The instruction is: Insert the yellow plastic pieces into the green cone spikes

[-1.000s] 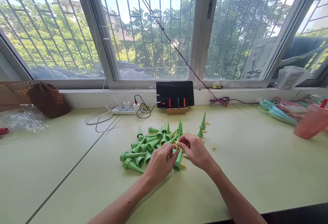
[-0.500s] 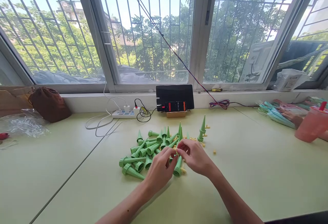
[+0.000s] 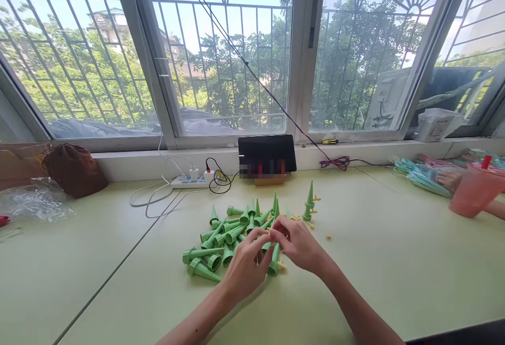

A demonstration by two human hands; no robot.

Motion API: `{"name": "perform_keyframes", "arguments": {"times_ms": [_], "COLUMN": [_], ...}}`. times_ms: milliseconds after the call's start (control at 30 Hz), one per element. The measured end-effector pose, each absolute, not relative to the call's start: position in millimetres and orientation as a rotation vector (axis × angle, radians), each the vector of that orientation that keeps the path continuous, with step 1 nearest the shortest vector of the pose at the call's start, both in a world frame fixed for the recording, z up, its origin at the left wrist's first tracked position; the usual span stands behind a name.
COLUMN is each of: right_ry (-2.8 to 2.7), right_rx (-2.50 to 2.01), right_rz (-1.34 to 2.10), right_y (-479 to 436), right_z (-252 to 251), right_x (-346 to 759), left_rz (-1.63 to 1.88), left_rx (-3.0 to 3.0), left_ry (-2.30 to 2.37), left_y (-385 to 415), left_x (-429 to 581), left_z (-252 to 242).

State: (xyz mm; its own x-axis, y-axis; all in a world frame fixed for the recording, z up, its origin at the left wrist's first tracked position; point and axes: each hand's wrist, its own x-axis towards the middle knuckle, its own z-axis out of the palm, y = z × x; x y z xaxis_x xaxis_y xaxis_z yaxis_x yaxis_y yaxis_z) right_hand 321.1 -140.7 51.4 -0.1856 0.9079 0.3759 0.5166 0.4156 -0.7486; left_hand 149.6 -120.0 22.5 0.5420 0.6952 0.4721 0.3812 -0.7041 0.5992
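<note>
My left hand point(image 3: 248, 262) and my right hand point(image 3: 299, 243) meet fingertip to fingertip above the front of a pile of green plastic watering spikes point(image 3: 202, 253). Both are closed in a pinch around a small yellow plastic piece, mostly hidden by the fingers. Just below them lies one green spike point(image 3: 273, 263) with a yellow valve point(image 3: 281, 266) at its side. Beyond my right hand, stacked green spikes point(image 3: 309, 204) stand upright with yellow valves sticking out. A loose yellow piece point(image 3: 329, 237) rests on the table to the right.
A tablet point(image 3: 266, 150) leans at the back near a power strip point(image 3: 183, 182) with cables. At left sit a brown bag point(image 3: 74, 170) and clear plastic. On the right, a red cup point(image 3: 473, 192) stands near another person's hand point(image 3: 450, 179) and bundled cords point(image 3: 420, 176).
The camera view has tilted slightly. My hands stay pinched together in nearly the same place, and the spikes have not visibly moved.
</note>
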Motion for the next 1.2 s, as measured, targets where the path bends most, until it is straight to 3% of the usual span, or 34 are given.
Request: {"name": "perform_keyframes", "arguments": {"times_ms": [233,1200], "right_ry": [-1.849,-1.899], "right_rx": [-1.222,-1.150], "right_rz": [0.461,0.519], "right_y": [-136.9,-140.5], "right_z": [49.8,51.8], "right_x": [320.5,319.7], "left_rz": [1.066,1.147], "left_rx": [2.357,2.380], "left_ry": [0.937,0.988], "left_y": [-116.9,-111.1], "left_x": [150.1,147.4], "left_z": [22.8,23.8]}}
